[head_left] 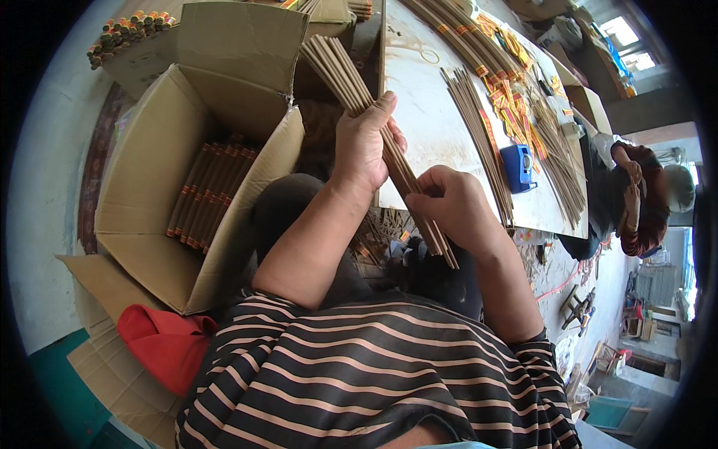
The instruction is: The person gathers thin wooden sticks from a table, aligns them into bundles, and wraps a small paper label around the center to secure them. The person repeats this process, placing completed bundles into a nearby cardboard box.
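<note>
A bundle of brown incense sticks [342,73] slants across in front of me, its upper end fanned slightly and its lower end toward my lap. My left hand [362,146] wraps round its middle, thumb on top. Lower down, my right hand [455,203] has bent fingers pressed on the sticks near their lower end. To the left stands an open cardboard box [142,161]. In it lie several banded bundles [211,193] of the same brown sticks, with red and yellow wrappers.
On the white table [419,112] lie loose sticks [475,127], red and yellow paper bands [512,108] and a blue tape dispenser [517,168]. Red cloth [166,346] sits by the box. Another person [647,187] stands beyond the table at the right. More bundles [123,36] are stacked at the far left.
</note>
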